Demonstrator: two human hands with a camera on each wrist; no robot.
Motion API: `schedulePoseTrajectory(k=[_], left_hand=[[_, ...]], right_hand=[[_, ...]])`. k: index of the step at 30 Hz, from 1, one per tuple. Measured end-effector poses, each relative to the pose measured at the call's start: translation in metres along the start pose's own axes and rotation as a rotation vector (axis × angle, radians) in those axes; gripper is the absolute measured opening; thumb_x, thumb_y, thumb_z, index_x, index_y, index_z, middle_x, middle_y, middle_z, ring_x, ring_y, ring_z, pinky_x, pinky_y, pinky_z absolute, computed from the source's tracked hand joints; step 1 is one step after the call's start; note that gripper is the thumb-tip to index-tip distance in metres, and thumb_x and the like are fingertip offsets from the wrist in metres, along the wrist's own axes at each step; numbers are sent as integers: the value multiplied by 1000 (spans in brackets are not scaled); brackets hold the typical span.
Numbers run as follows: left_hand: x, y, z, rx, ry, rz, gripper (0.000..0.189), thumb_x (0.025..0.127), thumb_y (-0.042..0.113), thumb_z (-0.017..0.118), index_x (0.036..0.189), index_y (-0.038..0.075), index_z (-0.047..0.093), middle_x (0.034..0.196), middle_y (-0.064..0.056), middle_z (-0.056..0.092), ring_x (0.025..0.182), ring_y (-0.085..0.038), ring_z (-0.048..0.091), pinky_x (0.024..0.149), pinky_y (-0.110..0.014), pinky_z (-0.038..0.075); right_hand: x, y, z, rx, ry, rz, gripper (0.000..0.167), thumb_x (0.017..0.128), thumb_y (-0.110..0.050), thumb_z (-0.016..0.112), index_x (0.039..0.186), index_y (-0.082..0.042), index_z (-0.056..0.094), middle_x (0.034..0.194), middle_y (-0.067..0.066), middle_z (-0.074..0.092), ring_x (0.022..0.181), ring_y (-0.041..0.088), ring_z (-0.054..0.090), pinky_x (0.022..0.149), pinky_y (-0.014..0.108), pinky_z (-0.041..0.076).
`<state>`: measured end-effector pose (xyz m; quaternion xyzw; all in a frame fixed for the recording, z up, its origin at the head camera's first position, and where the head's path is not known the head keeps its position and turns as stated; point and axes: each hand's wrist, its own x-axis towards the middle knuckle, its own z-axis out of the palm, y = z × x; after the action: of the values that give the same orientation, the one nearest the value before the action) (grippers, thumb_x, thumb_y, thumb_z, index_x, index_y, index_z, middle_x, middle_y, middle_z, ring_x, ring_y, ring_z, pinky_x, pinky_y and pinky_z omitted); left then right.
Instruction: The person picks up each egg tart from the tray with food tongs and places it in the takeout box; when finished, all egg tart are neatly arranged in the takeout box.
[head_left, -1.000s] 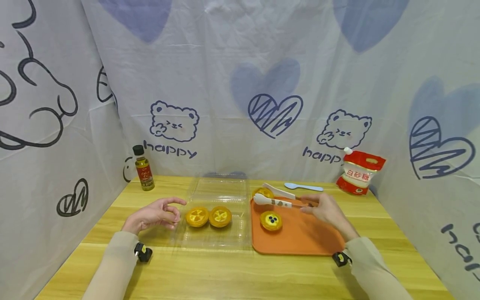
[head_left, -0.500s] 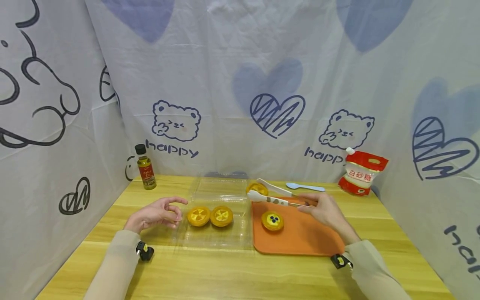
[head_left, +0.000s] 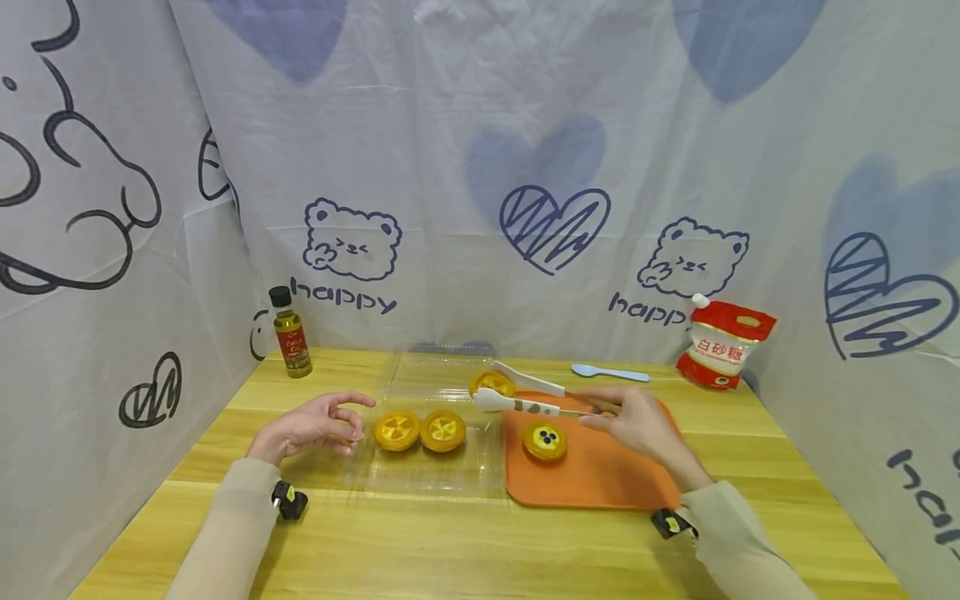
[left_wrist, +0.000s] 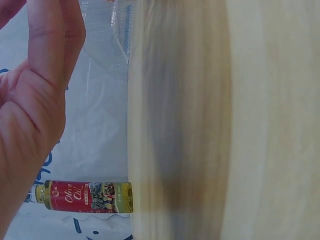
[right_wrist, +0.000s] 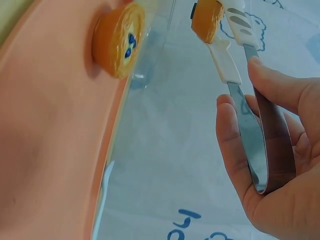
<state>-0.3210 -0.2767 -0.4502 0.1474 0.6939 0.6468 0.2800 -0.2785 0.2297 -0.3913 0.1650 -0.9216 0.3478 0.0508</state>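
My right hand grips a pair of tongs with white tips and a metal band. Between the tips is an egg tart, held up over the right side of a clear plastic box. Inside that box two tarts with yellow tops lie side by side. A tart with dark blue berries sits on the orange tray; the right wrist view shows this berry tart closer. My left hand hovers by the box's left edge, fingers loosely bent and holding nothing.
An olive oil bottle stands at the back left. Toward the back right are a light blue spoon and a red and white sugar bag. The box's transparent lid lies open at the back, near the curtain.
My right hand has moved left with the tongs, carrying the tart from above the tray's back left corner to over the box. The left hand stays about where it was.
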Motion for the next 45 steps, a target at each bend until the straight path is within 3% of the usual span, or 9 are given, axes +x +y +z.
schedulePoseTrajectory(k=[3, 5, 9, 15, 25, 28, 35, 42, 45], left_hand=[[0, 1, 0, 3, 2, -3, 72, 85, -10, 62, 146, -5, 23, 87, -5, 67, 75, -17, 65, 70, -32, 61], [1, 0, -1, 2, 0, -3, 72, 86, -10, 62, 146, -5, 23, 87, -5, 67, 75, -17, 64, 70, -32, 61], [2, -1, -2, 4, -8, -3, 73, 86, -9, 62, 147, -5, 23, 87, -5, 67, 76, -17, 64, 70, -31, 61], [6, -1, -4, 3, -20, 3, 70, 87, -9, 60, 147, -5, 23, 90, -8, 67, 76, -17, 64, 71, -31, 61], [6, 1, -4, 16, -11, 3, 74, 86, -7, 64, 147, -6, 23, 89, -7, 67, 76, -17, 64, 70, -31, 61], [5, 1, -4, 15, -7, 1, 73, 86, -8, 64, 147, -5, 23, 88, -6, 67, 76, -17, 64, 70, -31, 61], [2, 2, -2, 18, -1, -5, 72, 87, -9, 62, 147, -6, 22, 89, -6, 67, 76, -18, 65, 71, -31, 61], [1, 2, -1, 5, -2, -6, 71, 87, -10, 60, 147, -6, 22, 89, -7, 66, 76, -17, 64, 70, -31, 61], [1, 1, -1, 10, 3, -10, 73, 86, -9, 62, 147, -6, 22, 88, -5, 66, 76, -17, 65, 70, -31, 61]], right_hand=[[-1, -4, 2, 10, -35, -32, 37, 85, -25, 77, 122, -22, 71, 118, 5, 71, 79, 18, 56, 59, 24, 47], [-1, -8, 5, 19, -52, -38, 37, 84, -24, 77, 121, -22, 71, 109, 4, 73, 72, 17, 54, 54, 23, 43], [-3, -15, 13, 41, -83, -49, 35, 85, -23, 77, 119, -22, 72, 97, -2, 72, 70, 16, 56, 55, 23, 46], [-2, -24, 27, 31, -111, -89, 35, 83, -23, 79, 117, -24, 73, 85, -8, 70, 67, 16, 55, 50, 21, 39], [-4, -37, 49, 31, -193, -129, 37, 84, -21, 77, 120, -21, 71, 104, -5, 75, 72, 10, 61, 61, 22, 50], [-1, -40, 56, 34, -227, -162, 37, 85, -19, 76, 121, -19, 71, 97, -5, 74, 71, 11, 59, 57, 20, 48], [6, -45, 66, 40, -284, -192, 34, 87, -21, 75, 121, -18, 71, 95, -4, 74, 50, 5, 35, 46, 18, 33], [13, -49, 72, 37, -325, -204, 34, 87, -17, 74, 121, -14, 71, 105, 6, 75, 52, 8, 38, 51, 20, 36], [16, -50, 75, 14, -342, -218, 34, 88, -18, 74, 121, -14, 71, 101, 4, 75, 48, 8, 29, 50, 20, 35]])
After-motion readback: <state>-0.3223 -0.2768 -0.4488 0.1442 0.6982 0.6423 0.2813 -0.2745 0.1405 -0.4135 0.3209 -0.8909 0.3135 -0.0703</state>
